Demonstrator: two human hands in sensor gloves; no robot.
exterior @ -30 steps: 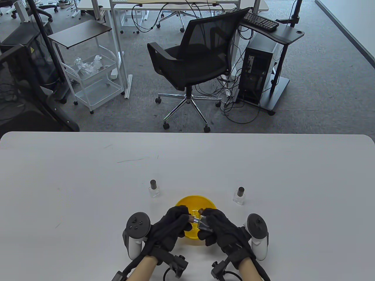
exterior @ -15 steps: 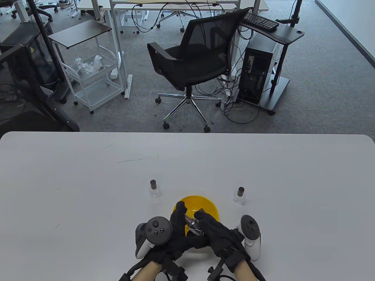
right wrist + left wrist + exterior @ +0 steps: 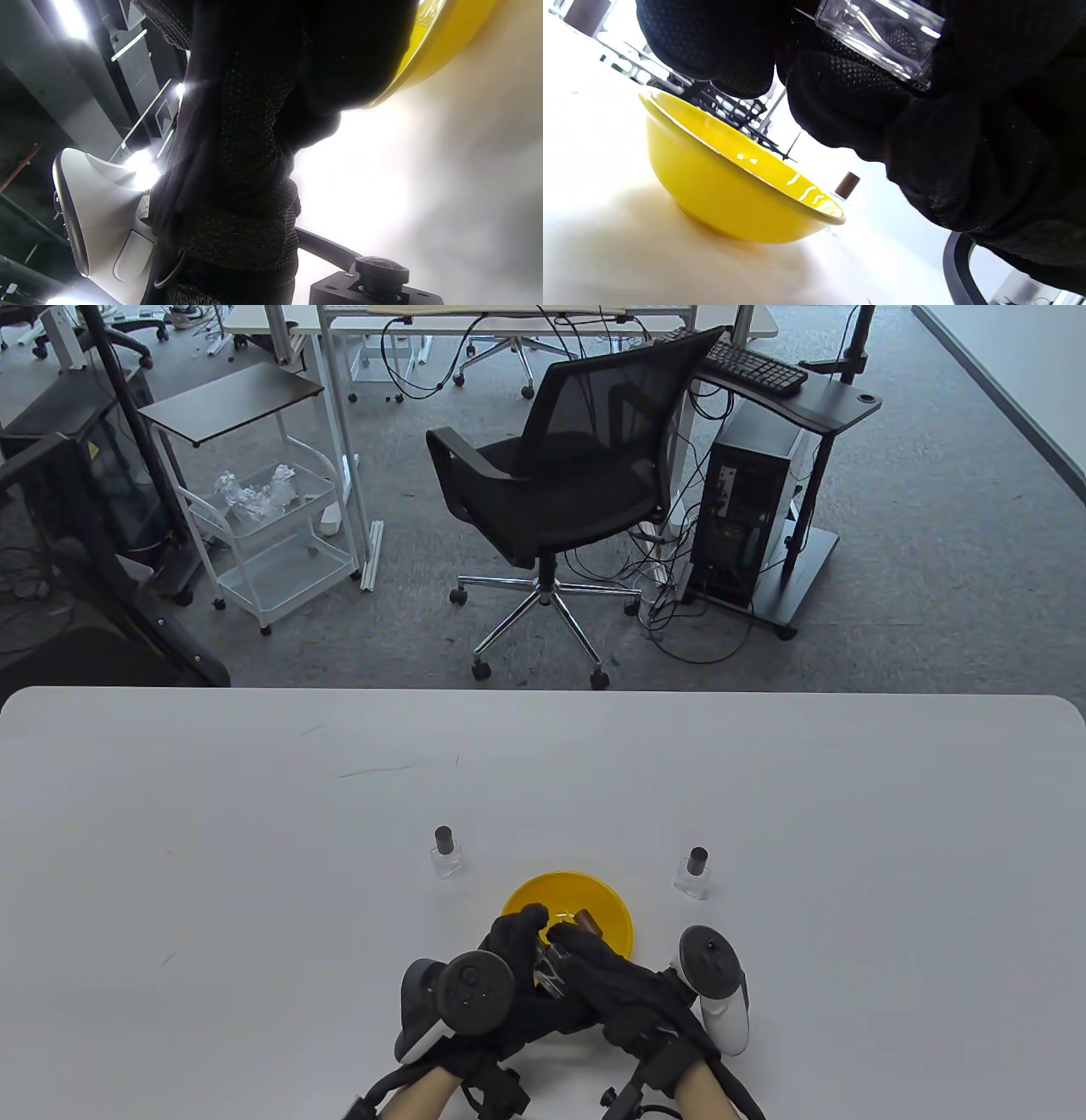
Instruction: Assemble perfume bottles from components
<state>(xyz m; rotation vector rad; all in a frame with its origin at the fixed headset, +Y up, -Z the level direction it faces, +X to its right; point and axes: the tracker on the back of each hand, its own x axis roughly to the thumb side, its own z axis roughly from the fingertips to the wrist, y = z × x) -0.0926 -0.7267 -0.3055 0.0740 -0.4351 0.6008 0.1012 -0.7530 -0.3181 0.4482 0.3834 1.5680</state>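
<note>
Both gloved hands meet over the near rim of the yellow bowl (image 3: 615, 912). Between them they hold a small clear glass perfume bottle (image 3: 550, 969). My left hand (image 3: 519, 937) grips its left end, and my right hand (image 3: 573, 946) wraps its body. The left wrist view shows the bottle (image 3: 882, 36) tilted, pressed between black gloved fingers (image 3: 712, 46) above the bowl (image 3: 729, 186). The bottle's neck end is hidden by fingers. A brown cap (image 3: 587, 918) lies in the bowl.
Two capped bottles stand on the white table, one to the left of the bowl (image 3: 445, 853) and one to the right (image 3: 694, 874). The right one also shows behind the bowl in the left wrist view (image 3: 846, 185). An office chair (image 3: 560, 492) stands beyond the table's far edge.
My left hand has rolled over so its tracker faces up and has closed in against my right hand. Both hands and the bottle have drawn slightly toward the table's near edge.
</note>
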